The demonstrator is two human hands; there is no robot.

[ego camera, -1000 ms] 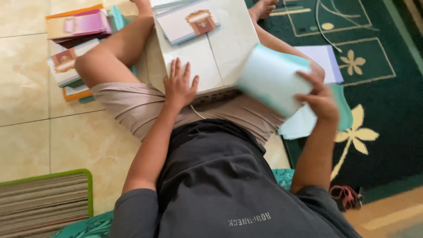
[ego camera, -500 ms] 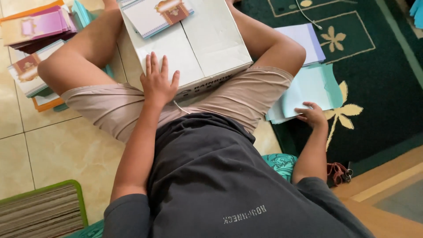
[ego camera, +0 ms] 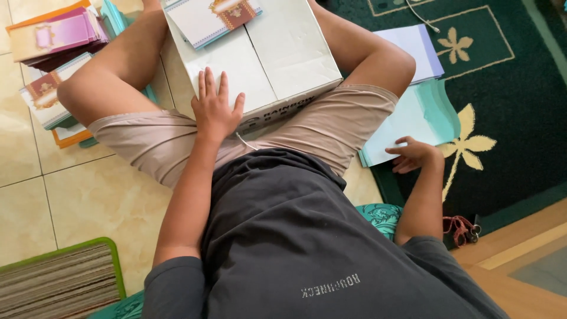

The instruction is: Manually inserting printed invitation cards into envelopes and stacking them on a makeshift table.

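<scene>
Seated on the floor point(ego camera: 77, 195), the person has a white box point(ego camera: 277, 53) between the knees. The left hand point(ego camera: 215, 109) lies flat on its lid, fingers spread, clamped on nothing. The right hand point(ego camera: 413, 155) rests on pale green sheets point(ego camera: 422, 118) beside the thigh, fingers half curled, pinching none yet. Lifting a single sheet likely calls for a fingertip pinch at the edge.

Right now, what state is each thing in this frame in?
White box: closed, flaps shut, on the lap.
Left hand: flat on the box.
Right hand: fingertips on the pale sheets.
Pale sheets: stacked, lying flat.
Card stack: resting atop the box.
</scene>
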